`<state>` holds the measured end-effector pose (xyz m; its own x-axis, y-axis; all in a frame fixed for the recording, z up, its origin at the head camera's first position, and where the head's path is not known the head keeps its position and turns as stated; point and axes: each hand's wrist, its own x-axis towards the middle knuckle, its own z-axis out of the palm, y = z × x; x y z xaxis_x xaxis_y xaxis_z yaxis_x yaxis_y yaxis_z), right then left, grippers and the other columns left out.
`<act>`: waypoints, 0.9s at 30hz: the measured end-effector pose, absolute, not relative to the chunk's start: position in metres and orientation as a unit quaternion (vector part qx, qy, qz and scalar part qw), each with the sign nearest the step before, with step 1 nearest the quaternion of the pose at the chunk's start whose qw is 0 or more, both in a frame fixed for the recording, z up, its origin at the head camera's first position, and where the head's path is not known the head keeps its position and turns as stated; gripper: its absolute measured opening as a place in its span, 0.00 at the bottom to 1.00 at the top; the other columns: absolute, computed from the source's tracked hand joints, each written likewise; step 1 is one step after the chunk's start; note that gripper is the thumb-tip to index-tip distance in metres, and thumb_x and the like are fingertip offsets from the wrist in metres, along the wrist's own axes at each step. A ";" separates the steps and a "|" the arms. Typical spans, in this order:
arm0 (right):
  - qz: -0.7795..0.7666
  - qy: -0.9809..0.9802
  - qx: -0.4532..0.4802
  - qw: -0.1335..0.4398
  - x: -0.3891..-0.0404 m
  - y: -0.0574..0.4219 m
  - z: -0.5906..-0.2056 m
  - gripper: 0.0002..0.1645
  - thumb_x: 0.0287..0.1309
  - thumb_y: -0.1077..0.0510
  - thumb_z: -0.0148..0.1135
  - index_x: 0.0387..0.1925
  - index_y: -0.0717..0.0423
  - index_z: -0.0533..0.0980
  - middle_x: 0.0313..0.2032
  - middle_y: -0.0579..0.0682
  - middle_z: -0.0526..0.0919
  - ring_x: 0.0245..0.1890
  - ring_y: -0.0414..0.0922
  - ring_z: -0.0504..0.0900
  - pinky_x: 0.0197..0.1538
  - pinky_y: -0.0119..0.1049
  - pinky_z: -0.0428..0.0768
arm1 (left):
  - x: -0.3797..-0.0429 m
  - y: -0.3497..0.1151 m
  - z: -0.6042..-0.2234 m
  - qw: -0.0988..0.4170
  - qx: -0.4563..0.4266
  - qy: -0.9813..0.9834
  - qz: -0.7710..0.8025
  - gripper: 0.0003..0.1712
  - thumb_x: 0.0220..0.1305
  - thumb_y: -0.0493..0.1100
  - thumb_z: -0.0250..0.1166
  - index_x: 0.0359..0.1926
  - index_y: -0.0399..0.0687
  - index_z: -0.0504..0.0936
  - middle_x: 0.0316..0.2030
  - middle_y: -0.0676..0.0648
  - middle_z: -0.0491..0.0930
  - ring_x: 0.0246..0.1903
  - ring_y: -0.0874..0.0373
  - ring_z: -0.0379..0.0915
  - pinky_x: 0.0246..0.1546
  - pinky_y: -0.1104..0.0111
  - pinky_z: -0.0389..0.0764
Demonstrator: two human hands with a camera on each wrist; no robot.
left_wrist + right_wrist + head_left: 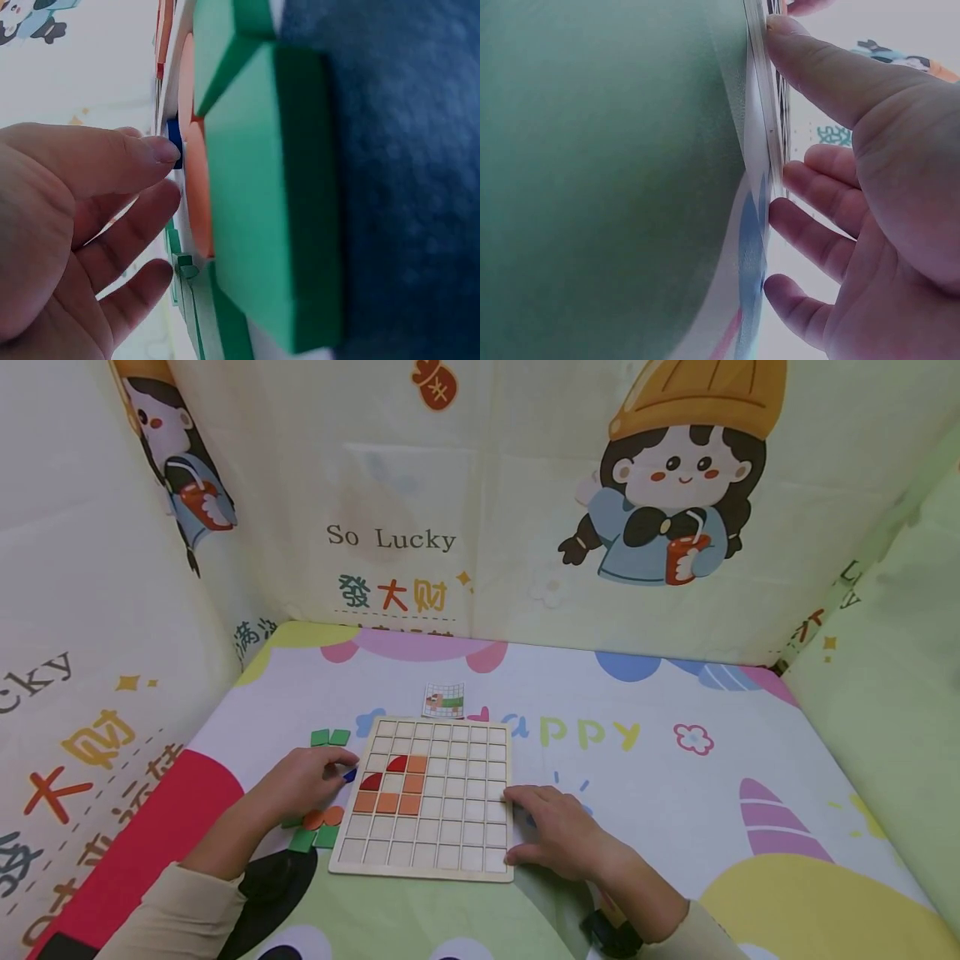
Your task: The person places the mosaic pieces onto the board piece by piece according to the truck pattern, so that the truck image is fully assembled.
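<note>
In the head view a wooden grid board (457,835) lies on the cloth, with orange squares (387,803) and dark red quarter-round pieces (371,782) in several of its left cells. My left hand (307,781) is beside the board's left edge. Its thumb and forefinger pinch a small dark blue piece (175,142), mostly covered by the thumb in the left wrist view. On the opposite side, my right hand (558,831) touches the board's right edge with thumb and fingertips, the fingers spread and loosely bent.
Green squares (303,840) and orange round pieces (332,816) lie left of the board, near my left wrist. Two more green squares (330,737) are farther back. Behind the board is a small picture card (444,701) with a gridded animal design. Printed cloth walls (517,527) surround the table.
</note>
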<state>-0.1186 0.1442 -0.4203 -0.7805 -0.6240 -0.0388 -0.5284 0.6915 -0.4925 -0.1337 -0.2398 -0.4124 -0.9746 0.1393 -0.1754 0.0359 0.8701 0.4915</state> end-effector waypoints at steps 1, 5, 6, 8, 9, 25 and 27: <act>-0.234 0.914 -0.315 0.102 -0.119 0.144 -0.420 0.45 0.50 0.44 0.78 0.65 0.56 0.70 0.62 0.54 0.75 0.62 0.56 0.72 0.58 0.60 0.70 | -0.133 -0.240 -0.412 0.106 0.043 0.960 0.254 0.23 0.59 0.36 0.69 0.57 0.42 0.82 0.46 0.40 0.81 0.41 0.49 0.73 0.31 0.63 0.84; -0.233 0.914 -0.316 0.101 -0.119 0.145 -0.420 0.45 0.50 0.44 0.77 0.65 0.56 0.70 0.62 0.54 0.75 0.62 0.56 0.72 0.58 0.60 0.70 | -0.133 -0.239 -0.412 0.114 0.039 0.957 0.264 0.25 0.58 0.35 0.70 0.58 0.41 0.81 0.42 0.44 0.81 0.39 0.51 0.73 0.29 0.65 0.83; -0.232 0.914 -0.316 0.101 -0.119 0.144 -0.420 0.45 0.50 0.44 0.77 0.65 0.56 0.70 0.62 0.54 0.75 0.62 0.56 0.72 0.58 0.60 0.70 | -0.133 -0.239 -0.412 0.115 0.039 0.956 0.266 0.25 0.58 0.35 0.70 0.58 0.42 0.81 0.41 0.45 0.81 0.38 0.51 0.73 0.28 0.66 0.83; -0.233 0.914 -0.316 0.100 -0.119 0.144 -0.420 0.45 0.50 0.44 0.77 0.65 0.56 0.70 0.62 0.54 0.75 0.62 0.56 0.72 0.58 0.60 0.70 | -0.133 -0.239 -0.411 0.119 0.039 0.955 0.270 0.26 0.57 0.35 0.70 0.59 0.42 0.81 0.38 0.46 0.80 0.38 0.51 0.72 0.27 0.66 0.82; -0.233 0.914 -0.317 0.100 -0.119 0.144 -0.420 0.45 0.50 0.44 0.77 0.65 0.57 0.70 0.62 0.54 0.75 0.62 0.56 0.72 0.58 0.60 0.70 | -0.132 -0.239 -0.411 0.120 0.042 0.954 0.272 0.26 0.57 0.34 0.70 0.59 0.41 0.81 0.37 0.47 0.79 0.37 0.52 0.72 0.26 0.67 0.82; -0.234 0.914 -0.318 0.097 -0.118 0.144 -0.421 0.45 0.49 0.45 0.78 0.65 0.57 0.70 0.61 0.54 0.76 0.61 0.56 0.73 0.58 0.60 0.70 | -0.133 -0.240 -0.410 0.108 0.043 0.962 0.245 0.24 0.52 0.37 0.75 0.52 0.41 0.84 0.46 0.41 0.81 0.45 0.45 0.73 0.35 0.59 0.85; -0.234 0.914 -0.318 0.098 -0.118 0.144 -0.421 0.44 0.49 0.45 0.78 0.65 0.57 0.70 0.61 0.54 0.76 0.62 0.56 0.73 0.58 0.60 0.70 | -0.134 -0.241 -0.410 0.103 0.045 0.966 0.234 0.24 0.51 0.39 0.75 0.51 0.42 0.84 0.46 0.41 0.81 0.47 0.44 0.73 0.36 0.57 0.85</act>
<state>-0.1183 0.1436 -0.4206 -0.7791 -0.6262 -0.0297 -0.5345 0.6884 -0.4903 -0.1335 -0.2406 -0.4102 -0.9748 0.1351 -0.1778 0.0388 0.8866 0.4609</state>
